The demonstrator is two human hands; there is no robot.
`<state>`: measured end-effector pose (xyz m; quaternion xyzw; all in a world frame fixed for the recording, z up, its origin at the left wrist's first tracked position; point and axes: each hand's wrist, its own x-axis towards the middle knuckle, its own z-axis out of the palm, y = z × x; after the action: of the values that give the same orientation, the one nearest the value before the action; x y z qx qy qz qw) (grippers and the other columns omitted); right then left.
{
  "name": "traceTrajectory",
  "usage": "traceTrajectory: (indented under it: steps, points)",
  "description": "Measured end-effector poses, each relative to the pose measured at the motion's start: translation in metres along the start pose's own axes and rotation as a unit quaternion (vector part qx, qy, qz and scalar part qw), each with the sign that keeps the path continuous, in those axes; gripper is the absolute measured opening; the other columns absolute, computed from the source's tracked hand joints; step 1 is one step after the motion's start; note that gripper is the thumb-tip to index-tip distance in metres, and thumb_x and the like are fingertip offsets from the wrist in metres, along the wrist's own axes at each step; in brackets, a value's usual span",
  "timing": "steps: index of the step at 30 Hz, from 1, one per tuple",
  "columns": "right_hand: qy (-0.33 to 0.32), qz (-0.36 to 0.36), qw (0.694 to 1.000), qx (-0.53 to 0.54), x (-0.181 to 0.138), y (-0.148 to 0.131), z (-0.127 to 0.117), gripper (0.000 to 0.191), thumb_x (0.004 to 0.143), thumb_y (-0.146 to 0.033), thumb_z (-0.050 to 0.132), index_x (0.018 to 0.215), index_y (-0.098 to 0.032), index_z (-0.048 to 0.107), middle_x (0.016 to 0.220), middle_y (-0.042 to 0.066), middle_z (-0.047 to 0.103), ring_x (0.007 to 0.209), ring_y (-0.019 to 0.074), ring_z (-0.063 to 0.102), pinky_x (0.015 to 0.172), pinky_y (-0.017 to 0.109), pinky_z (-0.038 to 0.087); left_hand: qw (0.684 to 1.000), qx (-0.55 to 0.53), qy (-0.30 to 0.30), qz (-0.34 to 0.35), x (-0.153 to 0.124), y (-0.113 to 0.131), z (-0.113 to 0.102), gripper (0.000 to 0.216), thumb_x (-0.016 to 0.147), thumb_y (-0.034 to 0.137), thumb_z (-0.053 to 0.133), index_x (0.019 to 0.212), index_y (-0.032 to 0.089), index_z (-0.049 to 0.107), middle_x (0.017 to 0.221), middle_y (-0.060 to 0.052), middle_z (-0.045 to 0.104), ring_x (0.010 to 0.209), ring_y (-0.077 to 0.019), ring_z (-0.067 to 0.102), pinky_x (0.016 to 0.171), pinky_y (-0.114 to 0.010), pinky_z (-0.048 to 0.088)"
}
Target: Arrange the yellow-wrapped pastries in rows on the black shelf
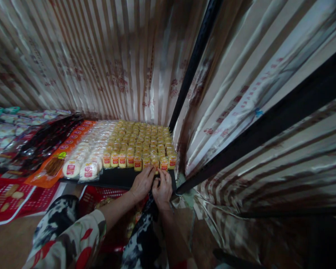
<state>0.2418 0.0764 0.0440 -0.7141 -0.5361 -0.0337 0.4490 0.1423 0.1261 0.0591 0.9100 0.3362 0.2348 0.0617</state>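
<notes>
My left hand (142, 183) and my right hand (162, 189) rest side by side on the front edge of a dark shelf (120, 178). Both have their fingers curled round a small yellow wrapped cake (155, 163) in the front row. Behind it lie several tight rows of the same yellow packets (141, 140) with red labels. To their left sit round white wrapped cakes (85, 162) in clear bags.
A red plastic basket (103, 194) stands below the shelf between my arms. Orange packets (58, 160), dark packets (44, 142) and pale ones (5, 125) fill the shelf's left. Striped plastic sheeting (106, 59) hangs behind and at right, with black posts (194, 63).
</notes>
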Motion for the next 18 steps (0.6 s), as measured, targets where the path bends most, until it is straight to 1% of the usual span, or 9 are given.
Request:
traceTrajectory:
  steps: [3, 6, 10, 12, 14, 16, 18]
  points:
    - [0.001, 0.000, 1.000, -0.004, 0.001, -0.001, 0.000, 0.041, 0.076, -0.012, 0.038, 0.113, -0.017, 0.054, 0.108, 0.010, 0.054, 0.106, 0.0210, 0.047, 0.091, 0.039, 0.041, 1.000, -0.009, 0.010, -0.007, 0.001, 0.003, 0.002, 0.036, 0.087, 0.018, 0.040, 0.122, 0.011, 0.043, 0.127, -0.013, 0.046, 0.118, -0.0200, 0.046, 0.098, -0.032, 0.042]
    - [0.003, 0.002, 1.000, -0.002, 0.001, -0.002, -0.001, 0.042, 0.075, -0.011, 0.038, 0.113, -0.016, 0.055, 0.110, 0.010, 0.053, 0.107, 0.0207, 0.047, 0.091, 0.039, 0.041, 1.000, -0.019, 0.014, -0.014, 0.001, 0.007, -0.001, 0.036, 0.088, 0.020, 0.041, 0.122, 0.011, 0.044, 0.128, -0.013, 0.046, 0.118, -0.0197, 0.046, 0.097, -0.030, 0.043]
    - [0.004, 0.007, 1.000, 0.008, 0.000, -0.002, -0.004, 0.040, 0.076, -0.012, 0.038, 0.111, -0.015, 0.056, 0.109, 0.011, 0.053, 0.106, 0.0207, 0.047, 0.092, 0.039, 0.041, 0.999, -0.047, -0.007, -0.020, -0.007, 0.011, -0.012, 0.034, 0.088, 0.019, 0.037, 0.121, 0.014, 0.047, 0.126, -0.011, 0.048, 0.115, -0.0180, 0.049, 0.093, -0.029, 0.046]
    - [0.001, -0.001, 1.000, 0.018, 0.001, 0.000, -0.006, 0.038, 0.077, -0.014, 0.038, 0.110, -0.016, 0.057, 0.108, 0.011, 0.053, 0.105, 0.0204, 0.048, 0.092, 0.039, 0.041, 0.997, -0.067, -0.028, -0.025, -0.017, 0.013, -0.016, 0.032, 0.088, 0.018, 0.037, 0.117, 0.016, 0.051, 0.123, -0.009, 0.050, 0.108, -0.0163, 0.052, 0.090, -0.028, 0.047]
    - [0.002, -0.009, 0.999, 0.033, 0.002, 0.001, -0.008, 0.035, 0.079, -0.016, 0.038, 0.107, -0.016, 0.058, 0.106, 0.011, 0.054, 0.104, 0.0201, 0.049, 0.091, 0.039, 0.042, 0.994, -0.087, -0.059, -0.036, -0.034, 0.013, -0.019, 0.029, 0.086, 0.016, 0.039, 0.111, 0.018, 0.054, 0.117, -0.006, 0.053, 0.101, -0.0140, 0.054, 0.087, -0.025, 0.047]
    - [0.003, -0.012, 0.999, 0.052, 0.001, 0.001, -0.011, 0.031, 0.081, -0.018, 0.037, 0.102, -0.016, 0.060, 0.104, 0.011, 0.055, 0.102, 0.0197, 0.051, 0.090, 0.039, 0.043, 0.988, -0.108, -0.102, -0.052, -0.056, 0.012, -0.020, 0.027, 0.084, 0.014, 0.042, 0.105, 0.020, 0.057, 0.110, -0.004, 0.056, 0.094, -0.0124, 0.055, 0.083, -0.022, 0.046]
    - [0.001, -0.018, 0.997, 0.076, -0.001, -0.004, -0.016, 0.029, 0.083, -0.021, 0.037, 0.099, -0.016, 0.061, 0.101, 0.010, 0.057, 0.099, 0.0193, 0.053, 0.090, 0.039, 0.043, 0.976, -0.138, -0.141, -0.088, -0.083, 0.007, -0.019, 0.023, 0.082, 0.015, 0.044, 0.098, 0.022, 0.059, 0.103, -0.002, 0.058, 0.087, -0.0116, 0.055, 0.081, -0.021, 0.045]
